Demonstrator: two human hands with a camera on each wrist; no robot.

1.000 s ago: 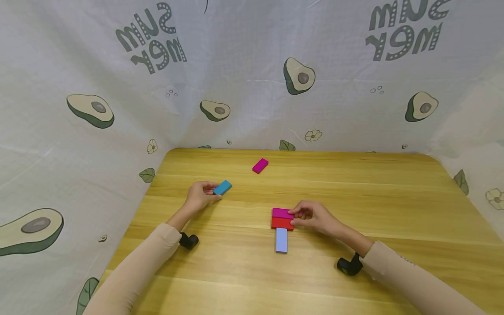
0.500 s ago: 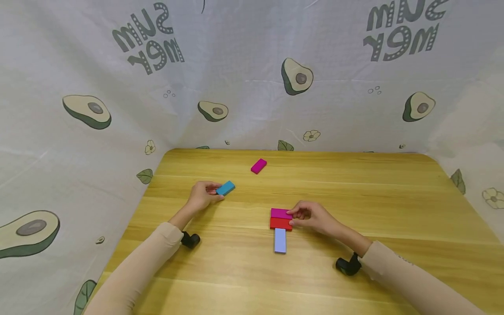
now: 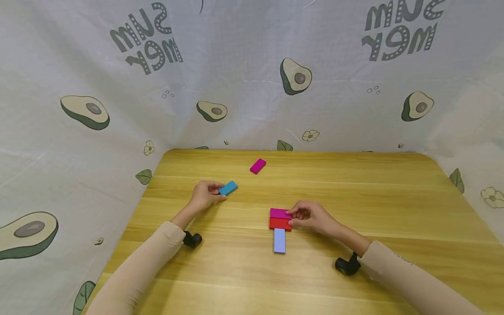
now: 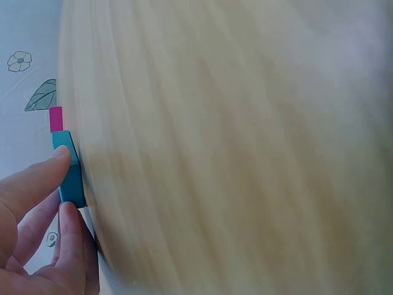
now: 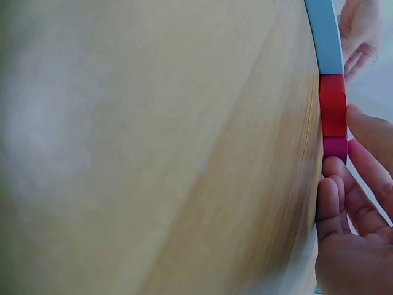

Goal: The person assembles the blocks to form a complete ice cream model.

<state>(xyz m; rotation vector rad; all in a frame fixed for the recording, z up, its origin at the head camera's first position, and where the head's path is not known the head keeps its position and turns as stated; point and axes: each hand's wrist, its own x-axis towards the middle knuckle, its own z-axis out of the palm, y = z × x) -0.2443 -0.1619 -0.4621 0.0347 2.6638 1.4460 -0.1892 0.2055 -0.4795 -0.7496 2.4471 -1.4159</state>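
Note:
A blue domino block [image 3: 228, 188] is pinched between the thumb and fingers of my left hand [image 3: 204, 194], over the left part of the table. Whether it touches the wood I cannot tell. My right hand [image 3: 313, 215] holds the right ends of two flat blocks lying side by side. Its index finger is on the magenta domino block [image 3: 278, 213], its thumb on the red domino block [image 3: 278, 223]. Against the red one's near side a lavender domino block [image 3: 279, 241] lies endwise. The right wrist view shows the red block [image 5: 333, 114] beside the magenta one [image 5: 335, 146].
Another magenta domino block [image 3: 258, 166] lies at an angle near the back of the wooden table [image 3: 374, 192]. A white curtain [image 3: 244, 78] printed with avocados hangs behind the table and along its sides. Black wrist cameras [image 3: 348, 265] sit at both wrists.
My left hand has shifted slightly right with the blue domino block. My right hand stays at the magenta and red blocks. The whole view has drifted slightly left.

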